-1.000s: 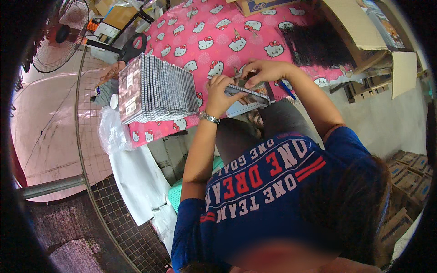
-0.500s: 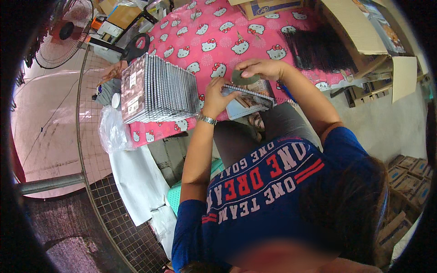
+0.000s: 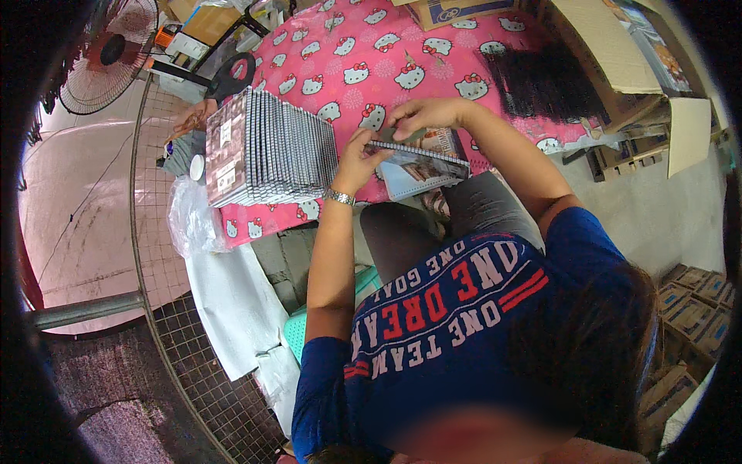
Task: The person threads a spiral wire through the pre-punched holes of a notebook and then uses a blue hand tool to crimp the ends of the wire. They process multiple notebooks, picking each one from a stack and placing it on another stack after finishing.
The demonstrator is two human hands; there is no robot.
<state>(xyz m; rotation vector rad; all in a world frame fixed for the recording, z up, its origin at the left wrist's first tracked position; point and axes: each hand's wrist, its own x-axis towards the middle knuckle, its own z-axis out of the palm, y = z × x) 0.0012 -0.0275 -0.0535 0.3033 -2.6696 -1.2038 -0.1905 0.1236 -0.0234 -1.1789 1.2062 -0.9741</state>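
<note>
A spiral-bound notebook (image 3: 417, 179) with a pale blue cover rests tilted at the table's near edge, above my lap. My left hand (image 3: 357, 164) pinches the left end of its dark spiral binding. Just above that end, my right hand (image 3: 425, 116) has curled fingers round a small dark grey-green piece (image 3: 396, 130), mostly hidden by the fingers. Behind the binding lies a picture-covered surface (image 3: 440, 141), partly covered by the notebook. Left of my hands stands a tall stack of spiral-bound notebooks (image 3: 282, 151), bindings facing me.
A pink patterned cloth (image 3: 355, 73) covers the table. Many thin black strands (image 3: 545, 81) lie at its right, near an open carton (image 3: 610, 62). At the left are a fan (image 3: 112, 50), a black ring-shaped object (image 3: 232, 76) and a plastic bag (image 3: 192, 220). Another person's hand (image 3: 195, 116) shows behind the stack.
My right hand has moved slightly left toward the binding's left end, and the grey-green piece is now mostly covered. My left hand has shifted a little left, and the notebook's binding has tilted slightly.
</note>
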